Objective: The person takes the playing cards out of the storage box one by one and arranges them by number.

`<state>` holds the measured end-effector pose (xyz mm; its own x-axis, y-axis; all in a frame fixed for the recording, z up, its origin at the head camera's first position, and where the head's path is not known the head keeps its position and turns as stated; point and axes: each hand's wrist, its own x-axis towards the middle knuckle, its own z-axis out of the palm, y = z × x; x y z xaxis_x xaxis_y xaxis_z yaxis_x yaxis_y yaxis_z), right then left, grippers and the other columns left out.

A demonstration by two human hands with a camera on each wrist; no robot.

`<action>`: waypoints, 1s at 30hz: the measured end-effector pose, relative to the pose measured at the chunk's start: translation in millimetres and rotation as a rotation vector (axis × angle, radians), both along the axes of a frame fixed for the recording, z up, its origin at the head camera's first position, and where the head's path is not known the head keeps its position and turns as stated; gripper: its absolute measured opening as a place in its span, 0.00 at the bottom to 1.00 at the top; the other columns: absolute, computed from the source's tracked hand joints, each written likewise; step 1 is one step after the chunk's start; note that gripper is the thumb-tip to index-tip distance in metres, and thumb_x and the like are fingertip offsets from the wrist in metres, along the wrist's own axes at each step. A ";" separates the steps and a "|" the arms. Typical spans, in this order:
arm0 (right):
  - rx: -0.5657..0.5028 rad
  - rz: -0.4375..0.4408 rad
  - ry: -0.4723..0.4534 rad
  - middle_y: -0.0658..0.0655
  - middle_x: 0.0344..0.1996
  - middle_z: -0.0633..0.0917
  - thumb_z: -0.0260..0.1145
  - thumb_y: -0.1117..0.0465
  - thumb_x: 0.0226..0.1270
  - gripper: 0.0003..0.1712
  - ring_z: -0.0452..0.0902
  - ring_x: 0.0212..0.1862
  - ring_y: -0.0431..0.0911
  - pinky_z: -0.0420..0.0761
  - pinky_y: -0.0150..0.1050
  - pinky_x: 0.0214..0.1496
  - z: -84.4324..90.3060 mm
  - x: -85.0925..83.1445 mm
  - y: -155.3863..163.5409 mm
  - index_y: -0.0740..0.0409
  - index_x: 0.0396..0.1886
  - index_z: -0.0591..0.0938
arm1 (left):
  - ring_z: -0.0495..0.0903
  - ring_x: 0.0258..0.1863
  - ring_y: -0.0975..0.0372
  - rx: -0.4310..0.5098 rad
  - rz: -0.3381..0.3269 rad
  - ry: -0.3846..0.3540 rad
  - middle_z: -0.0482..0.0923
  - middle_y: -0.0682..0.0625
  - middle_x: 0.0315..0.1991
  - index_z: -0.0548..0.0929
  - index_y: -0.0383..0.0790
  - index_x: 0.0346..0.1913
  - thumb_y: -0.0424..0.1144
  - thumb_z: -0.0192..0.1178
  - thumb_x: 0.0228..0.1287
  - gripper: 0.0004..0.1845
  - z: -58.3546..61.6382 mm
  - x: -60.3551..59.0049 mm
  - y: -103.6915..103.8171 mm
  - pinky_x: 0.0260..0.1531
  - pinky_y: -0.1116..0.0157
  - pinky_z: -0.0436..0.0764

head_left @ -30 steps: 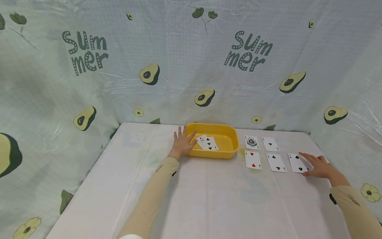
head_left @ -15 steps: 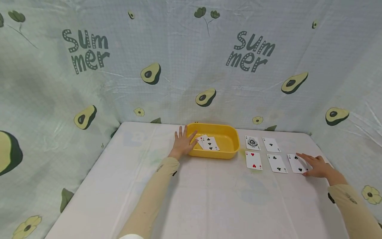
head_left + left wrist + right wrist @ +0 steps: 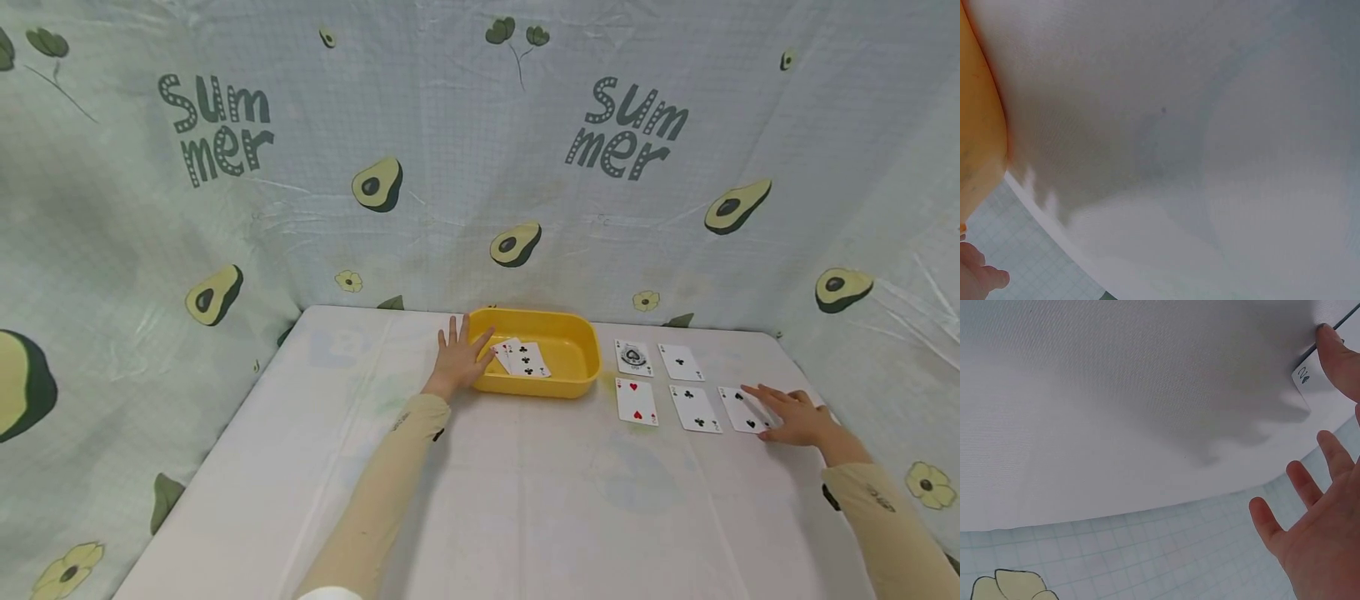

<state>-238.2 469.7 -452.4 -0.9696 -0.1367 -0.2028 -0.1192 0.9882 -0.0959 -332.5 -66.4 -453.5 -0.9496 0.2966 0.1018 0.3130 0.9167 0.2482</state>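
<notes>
My left hand (image 3: 456,364) spreads its fingers at the left end of a yellow plastic tray (image 3: 588,354), thumb over its rim. Inside the tray, a three of clubs (image 3: 528,360) overlaps a red-suit card (image 3: 504,353). At the right, a two of spades (image 3: 737,408) lies face up, with the thumb and index finger of my right hand (image 3: 802,418) at its right-hand corners. In the right wrist view the thumb touches the edge of this card (image 3: 1307,378), while the other fingers extend loosely.
Between tray and right hand, an ace of spades (image 3: 633,357) and ace of clubs (image 3: 681,362) lie behind a two of hearts (image 3: 636,402) and two of clubs (image 3: 696,409). The white-covered table (image 3: 570,517) meets an avocado-print cloth (image 3: 450,125) at the back and sides.
The two of spades has slid slightly left towards the two of clubs, together with my right hand. My left hand stays at the tray.
</notes>
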 end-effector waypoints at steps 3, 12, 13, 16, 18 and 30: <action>0.002 -0.002 0.018 0.73 0.60 0.58 0.67 0.49 0.46 0.50 0.52 0.52 0.72 0.50 0.77 0.45 1.5 0.6 0.1 0.49 0.67 0.51 | 0.37 0.68 0.39 0.001 -0.002 -0.005 0.40 0.37 0.70 0.54 0.57 0.68 0.53 0.39 0.67 0.27 -0.3 0.0 -0.1 0.63 0.41 0.43; 0.058 0.031 0.196 0.73 0.55 0.65 0.63 0.52 0.53 0.36 0.56 0.51 0.70 0.59 0.73 0.44 9.4 -1.2 -10.1 0.59 0.59 0.63 | 0.36 0.68 0.40 0.009 -0.003 -0.005 0.40 0.37 0.70 0.55 0.57 0.68 0.53 0.38 0.67 0.26 -1.1 -0.8 0.0 0.63 0.41 0.42; 0.057 0.039 0.216 0.73 0.54 0.65 0.62 0.52 0.53 0.34 0.56 0.51 0.70 0.59 0.73 0.44 10.2 -1.7 -13.0 0.59 0.59 0.63 | 0.36 0.68 0.40 0.007 -0.003 -0.006 0.40 0.37 0.70 0.54 0.57 0.68 0.53 0.38 0.67 0.26 -1.0 -0.8 0.0 0.63 0.41 0.42; 0.054 0.057 0.268 0.73 0.54 0.66 0.62 0.54 0.54 0.32 0.57 0.52 0.69 0.60 0.72 0.45 10.6 -4.2 -23.6 0.61 0.57 0.66 | 0.35 0.69 0.40 0.007 -0.003 -0.013 0.39 0.37 0.70 0.54 0.57 0.68 0.53 0.38 0.67 0.26 -0.6 0.1 -0.1 0.63 0.41 0.42; 0.051 0.075 0.300 0.72 0.54 0.67 0.62 0.54 0.54 0.31 0.57 0.52 0.67 0.60 0.71 0.45 11.0 -6.2 -31.0 0.61 0.56 0.67 | 0.35 0.68 0.40 0.009 -0.006 -0.013 0.39 0.37 0.70 0.55 0.57 0.68 0.53 0.38 0.67 0.26 -0.1 0.8 -0.3 0.63 0.41 0.42; 0.035 0.199 0.490 0.65 0.53 0.72 0.65 0.56 0.51 0.27 0.63 0.53 0.61 0.63 0.62 0.46 16.3 -20.7 -75.7 0.60 0.52 0.73 | 0.37 0.68 0.39 -0.006 0.002 -0.008 0.40 0.37 0.70 0.55 0.56 0.68 0.53 0.38 0.67 0.26 1.0 1.3 0.5 0.63 0.41 0.43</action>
<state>-258.9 394.0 -436.1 -0.9077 -0.3293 0.2603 -0.3276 0.9434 0.0511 -331.3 -65.9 -452.5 -0.9509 0.2953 0.0926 0.3092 0.9188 0.2453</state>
